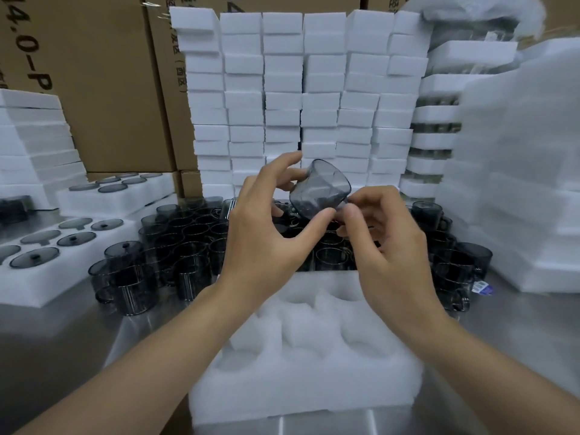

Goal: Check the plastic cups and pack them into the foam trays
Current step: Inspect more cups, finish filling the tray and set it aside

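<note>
1. White foam tray with round pockets [301, 387] lies on the steel table [78, 324] nearest the person, its pockets unfilled.
2. Smoky grey clear plastic cups [188, 233] crowd just behind it.
3. Left hand [266, 233] and right hand [386, 233] pinch a single tilted cup [320, 189] above that crowd, apparently for checking. Next it needs lowering upright into a pocket.

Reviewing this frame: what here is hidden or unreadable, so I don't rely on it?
Head view only.
Smoky grey translucent plastic cup: flaws too small to see; left hand and right hand cover parts of it.
White foam tray: far hollows hidden behind the wrists, the rest blurred.
Brown cardboard box: print cut off by the frame edge.
Small blue label: too small to read.
</note>
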Demonstrator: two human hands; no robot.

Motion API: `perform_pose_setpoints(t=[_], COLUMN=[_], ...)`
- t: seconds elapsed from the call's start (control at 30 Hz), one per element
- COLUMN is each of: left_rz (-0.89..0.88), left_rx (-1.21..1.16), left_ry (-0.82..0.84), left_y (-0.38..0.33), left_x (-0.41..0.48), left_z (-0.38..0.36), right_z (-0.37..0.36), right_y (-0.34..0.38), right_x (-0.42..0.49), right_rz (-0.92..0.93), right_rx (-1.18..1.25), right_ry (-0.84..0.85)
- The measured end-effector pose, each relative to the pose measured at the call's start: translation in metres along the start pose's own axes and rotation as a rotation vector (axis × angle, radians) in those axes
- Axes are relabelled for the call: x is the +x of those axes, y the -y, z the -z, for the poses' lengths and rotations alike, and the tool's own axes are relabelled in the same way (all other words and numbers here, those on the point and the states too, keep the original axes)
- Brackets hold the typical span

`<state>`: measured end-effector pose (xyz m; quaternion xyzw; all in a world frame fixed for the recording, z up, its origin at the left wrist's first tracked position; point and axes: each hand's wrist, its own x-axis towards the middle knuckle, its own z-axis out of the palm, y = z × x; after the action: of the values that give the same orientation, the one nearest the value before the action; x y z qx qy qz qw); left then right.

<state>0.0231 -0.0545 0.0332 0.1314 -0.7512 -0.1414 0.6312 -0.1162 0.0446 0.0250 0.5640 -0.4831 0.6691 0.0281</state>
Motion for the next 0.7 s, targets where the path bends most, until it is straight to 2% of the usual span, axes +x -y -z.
perform_pose_setpoints(t=[0.1, 0.17, 0.3, 0.37, 0.5, 0.7], left_rz=[-0.060, -0.124, -0.124, -0.115, -0.102, -0.031], left_rx=[-0.016, 0.048, 0.079, 0.075, 0.066, 0.015], left_ry=[0.068, 0.101, 0.094, 0.093, 0.108, 0.145], left_y=[-0.004, -0.005, -0.004, -0.004, -0.005, -0.003], left_x=[-0.001, -0.002, -0.001, -0.001, -0.002, -0.003], left_z=[0.002, 0.001, -0.002, -0.001, 0.000, -0.002], right_z=[0.004, 0.010, 0.017, 0.015, 0.011, 0.015], right_y=[0.006, 0.010, 0.010, 0.007, 0.003, 0.003], right_x=[0.013, 0.023, 0.029, 0.027, 0.021, 0.027], right_rz=[-0.287, -0.497, -0.807, -0.906, -0.888, -0.571], right_rx=[0.281, 0.454, 0.751, 0.782, 0.727, 0.461], right_ry=[-0.146, -0.181, -0.062, -0.011, 0.021, -0.086])
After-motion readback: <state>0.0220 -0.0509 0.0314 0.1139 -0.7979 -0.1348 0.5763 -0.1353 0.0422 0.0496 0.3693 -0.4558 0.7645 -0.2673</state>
